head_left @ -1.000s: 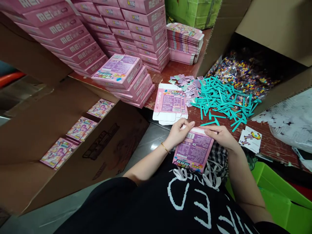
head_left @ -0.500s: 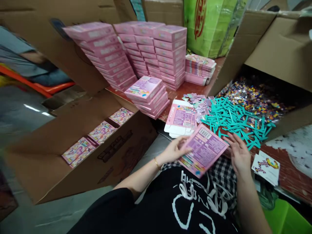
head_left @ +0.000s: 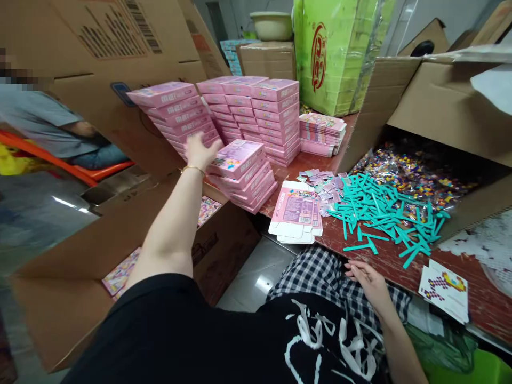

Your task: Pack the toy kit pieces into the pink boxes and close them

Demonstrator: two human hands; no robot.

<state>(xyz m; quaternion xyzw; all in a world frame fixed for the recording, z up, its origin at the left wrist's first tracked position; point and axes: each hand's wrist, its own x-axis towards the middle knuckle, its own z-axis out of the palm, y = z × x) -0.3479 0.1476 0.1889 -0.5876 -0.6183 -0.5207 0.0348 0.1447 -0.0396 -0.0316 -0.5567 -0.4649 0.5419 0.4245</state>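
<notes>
Head view: left hand [head_left: 201, 151], fingers spread, is touching the top pink box [head_left: 237, 157], lying flat, long axis running far-right; right hand [head_left: 370, 281] is resting loosely open.

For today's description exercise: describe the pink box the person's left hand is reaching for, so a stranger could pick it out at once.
Start at the red-brown table and its rows of stacked pink boxes. In front of the tall rows stands a shorter pile; the left hand is at its top box. This box alone shows its purple printed face, lying skewed on the pile.
</notes>
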